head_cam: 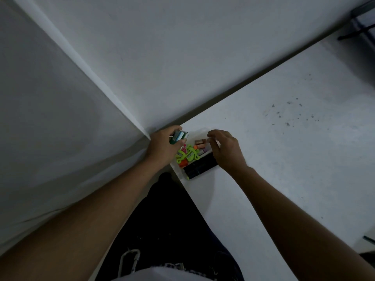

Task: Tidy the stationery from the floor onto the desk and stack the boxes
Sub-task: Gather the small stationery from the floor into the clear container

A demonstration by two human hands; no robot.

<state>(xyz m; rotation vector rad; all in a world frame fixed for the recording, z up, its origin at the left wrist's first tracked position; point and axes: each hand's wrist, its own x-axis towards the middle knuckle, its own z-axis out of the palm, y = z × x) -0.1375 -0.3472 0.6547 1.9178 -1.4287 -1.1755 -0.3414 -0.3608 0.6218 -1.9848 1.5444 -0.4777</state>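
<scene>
— White and matt, the desk (284, 138) runs smooth apart from a scatter of dark specks toward its far side. What sits at its near left corner?

— A shallow open box (176, 166) with pale walls, right at the corner against the wall. It is packed with small stationery: a lime-green looped cord (188, 153), rubbery and curled; short brown and orange blocks (199, 144); and a long black rectangular piece (200, 166) lying along the box's near side.

— And the hands?

— The left hand (162, 148) is over the box's left end, fingers curled and gripping a small green-and-white boxy item (178, 136) with hard, square edges. The right hand (225, 151) hovers over the box's right end, fingers bent with thumb and fingertips pinched close; whether it grips anything I cannot tell.

— Anything else?

— A metal carabiner (129, 262) hangs at the person's waist, over dark trousers.
</scene>
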